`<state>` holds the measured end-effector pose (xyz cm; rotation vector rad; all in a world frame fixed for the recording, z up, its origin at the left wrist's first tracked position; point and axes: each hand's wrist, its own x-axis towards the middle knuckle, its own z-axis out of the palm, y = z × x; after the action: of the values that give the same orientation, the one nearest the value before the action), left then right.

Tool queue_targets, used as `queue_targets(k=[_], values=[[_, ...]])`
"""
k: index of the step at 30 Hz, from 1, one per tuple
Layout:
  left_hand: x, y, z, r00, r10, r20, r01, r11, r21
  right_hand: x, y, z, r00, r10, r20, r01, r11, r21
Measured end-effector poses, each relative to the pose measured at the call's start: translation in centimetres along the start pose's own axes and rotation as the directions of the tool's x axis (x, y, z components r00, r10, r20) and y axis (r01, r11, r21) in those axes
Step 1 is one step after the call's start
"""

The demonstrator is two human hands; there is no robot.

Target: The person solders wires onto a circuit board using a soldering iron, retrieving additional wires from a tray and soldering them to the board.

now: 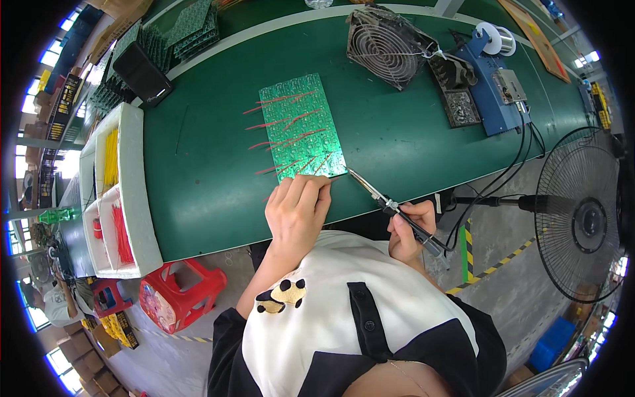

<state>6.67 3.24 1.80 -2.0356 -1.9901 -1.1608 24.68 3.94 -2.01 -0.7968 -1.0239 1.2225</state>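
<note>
A green circuit board panel (297,126) lies on the green bench, with several red wires (291,142) across it, their ends sticking out past its left edge. My left hand (299,205) is at the board's near edge, fingers curled and pressed together on a red wire (335,178) whose end shows beside the fingertips; most of it is hidden under the hand. In my right hand (411,228) is a soldering iron (390,204), gripped by its dark handle. Its tip points at the board's near right corner; whether it touches cannot be made out.
A white foam box (152,225) with yellow wires (111,159) and red wires (122,235) stands left. At the back right are a small fan (387,49) and a blue soldering unit (493,86) with solder spool (493,40); its cables hang rightward. A large fan (585,215) and red stool (182,294) flank me.
</note>
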Motion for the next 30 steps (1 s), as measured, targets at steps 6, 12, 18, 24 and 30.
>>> queue_targets(k=[6,12,18,24,30], values=[[-0.5,-0.4,0.7,0.997,-0.008,-0.075,0.006,0.999,-0.037,0.0,-0.1,-0.2,0.998,-0.027,-0.049,0.027,1.000,-0.016],[-1.6,0.0,0.4,0.986,-0.165,-0.006,0.164,0.981,-0.105,-0.2,0.3,-0.5,1.000,-0.012,-0.023,0.012,1.000,-0.021],[0.0,0.7,-1.1,0.996,-0.070,-0.055,0.071,0.997,0.013,-0.2,0.4,-0.6,1.000,-0.018,-0.013,0.018,0.999,-0.031],[0.1,-0.2,0.0,0.997,-0.038,-0.072,0.039,0.999,0.021,-0.2,0.1,-0.3,0.999,-0.020,-0.025,0.019,1.000,-0.015],[-0.4,-1.1,0.9,0.995,-0.042,-0.094,0.038,0.999,-0.036,-0.5,0.5,-0.8,0.998,-0.051,0.026,0.052,0.998,-0.029]])
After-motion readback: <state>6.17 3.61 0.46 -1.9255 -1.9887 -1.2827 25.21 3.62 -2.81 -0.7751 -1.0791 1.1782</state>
